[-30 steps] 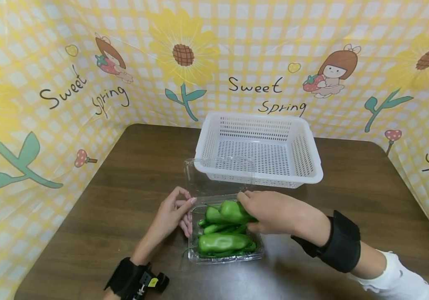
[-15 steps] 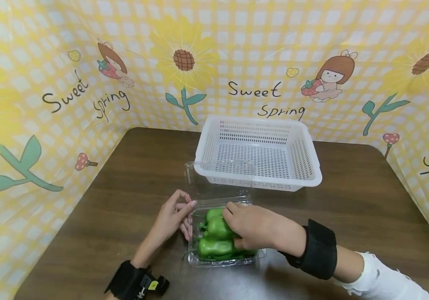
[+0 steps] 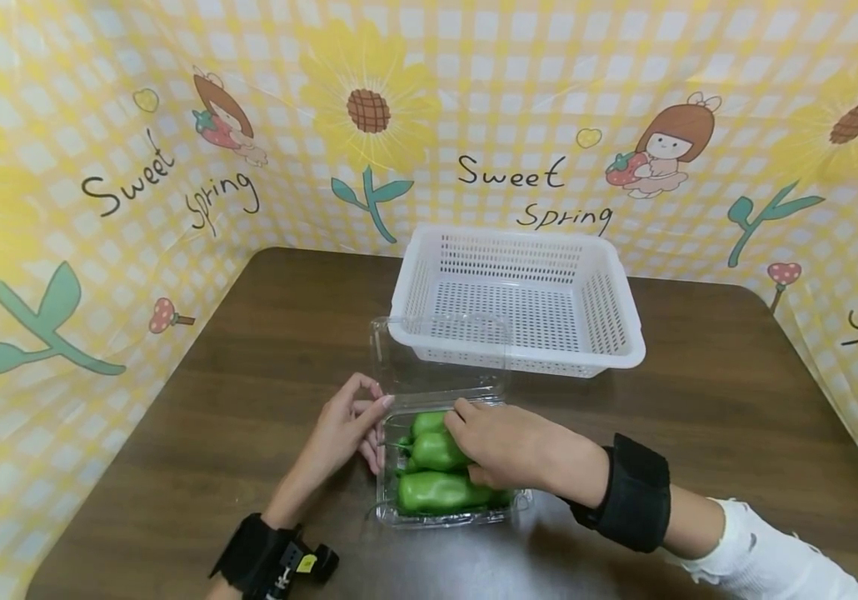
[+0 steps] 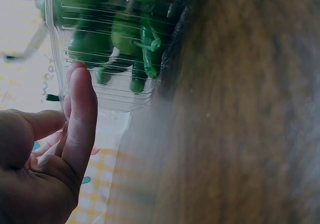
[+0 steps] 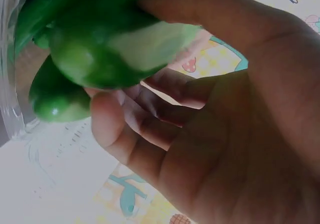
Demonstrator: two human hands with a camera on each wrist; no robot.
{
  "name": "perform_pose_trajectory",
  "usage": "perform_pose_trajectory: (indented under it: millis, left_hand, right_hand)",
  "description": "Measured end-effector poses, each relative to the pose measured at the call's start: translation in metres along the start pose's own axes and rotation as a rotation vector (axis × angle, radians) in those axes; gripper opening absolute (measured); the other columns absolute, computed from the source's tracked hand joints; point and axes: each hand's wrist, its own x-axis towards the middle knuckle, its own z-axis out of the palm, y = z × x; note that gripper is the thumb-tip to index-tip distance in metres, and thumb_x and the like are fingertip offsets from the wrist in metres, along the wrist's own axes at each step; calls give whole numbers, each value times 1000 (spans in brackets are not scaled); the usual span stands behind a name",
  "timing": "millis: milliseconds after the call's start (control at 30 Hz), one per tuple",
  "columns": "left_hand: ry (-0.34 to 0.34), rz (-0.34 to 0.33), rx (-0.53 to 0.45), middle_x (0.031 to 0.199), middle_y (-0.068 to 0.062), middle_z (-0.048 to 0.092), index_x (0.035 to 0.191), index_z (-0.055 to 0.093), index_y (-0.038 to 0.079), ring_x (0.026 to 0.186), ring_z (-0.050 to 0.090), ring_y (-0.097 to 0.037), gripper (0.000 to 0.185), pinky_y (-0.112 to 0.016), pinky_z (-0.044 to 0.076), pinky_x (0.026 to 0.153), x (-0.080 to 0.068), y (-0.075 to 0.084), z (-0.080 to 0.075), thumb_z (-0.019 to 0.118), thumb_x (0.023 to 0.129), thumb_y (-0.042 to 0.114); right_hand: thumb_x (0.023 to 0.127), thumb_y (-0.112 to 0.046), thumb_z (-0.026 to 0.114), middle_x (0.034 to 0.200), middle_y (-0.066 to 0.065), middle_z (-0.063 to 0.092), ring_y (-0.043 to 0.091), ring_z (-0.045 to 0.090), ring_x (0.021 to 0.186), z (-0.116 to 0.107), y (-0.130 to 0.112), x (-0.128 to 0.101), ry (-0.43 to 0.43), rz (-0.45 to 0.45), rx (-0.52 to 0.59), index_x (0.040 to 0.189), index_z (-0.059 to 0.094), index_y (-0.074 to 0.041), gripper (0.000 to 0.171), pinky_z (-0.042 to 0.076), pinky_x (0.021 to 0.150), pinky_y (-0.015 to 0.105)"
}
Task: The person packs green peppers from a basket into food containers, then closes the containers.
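Note:
A clear plastic clamshell (image 3: 387, 512) near the table's front holds several green peppers (image 3: 440, 493). Its lid (image 3: 436, 358) stands open towards the basket. My right hand (image 3: 468, 442) reaches in from the right. In the right wrist view its thumb and fingers curl round one green pepper (image 5: 95, 48). My left hand (image 3: 369, 429) is at the clamshell's left side. The left wrist view shows its fairly straight fingers (image 4: 80, 108) resting against the clear wall (image 4: 112, 98), the thumb apart, and peppers (image 4: 125, 33) behind the plastic.
A white perforated basket (image 3: 515, 362) with nothing in it stands just behind the clamshell. The brown wooden table (image 3: 699, 417) is enclosed on three sides by a yellow checked backdrop (image 3: 429, 125). Black wrist straps sit on both forearms.
My right hand has moved left and lower onto the peppers in the clamshell, still round one pepper. The left hand has stayed at the clamshell's side.

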Motion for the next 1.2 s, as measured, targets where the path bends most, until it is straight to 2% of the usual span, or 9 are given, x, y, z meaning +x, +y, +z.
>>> perform_pose_trajectory:
  millis: [200,533,800,1000,1200]
  left_hand:
    - [-6,6,2,67,-18,61,113,44,5,45,65,-34,24,-52,57,44,1,1,1,55,103,23]
    - [-16,12,-3,69,-26,61,113,43,5,45,65,-34,23,-52,57,44,2,1,0,54,103,23]
    - [-19,2,-18,71,-32,59,114,43,5,45,64,-34,25,-53,57,44,2,-1,-1,54,103,24]
    - [-10,-11,-38,67,-24,59,113,43,4,45,64,-33,25,-54,56,44,2,-1,0,55,103,24]
    - [-3,-14,-38,64,-16,59,113,43,4,44,64,-33,25,-55,56,44,2,0,0,55,103,24]
  right_hand:
    - [88,-24,73,111,7,54,15,59,92,1,1,1,1,-1,6,125,52,-4,47,58,77,30]
    - [88,-25,74,109,5,53,15,58,93,3,4,0,46,-37,35,123,53,-5,45,57,81,30]
    - [89,-24,71,100,0,51,10,52,83,4,4,0,75,-67,70,115,55,-8,34,54,71,27]
    - [90,-24,70,93,-3,48,8,47,76,3,4,0,98,-87,82,111,56,-10,30,49,63,24]
    - [95,-27,65,97,-1,52,7,48,75,-2,9,-4,154,-129,81,115,57,-9,28,50,63,22]
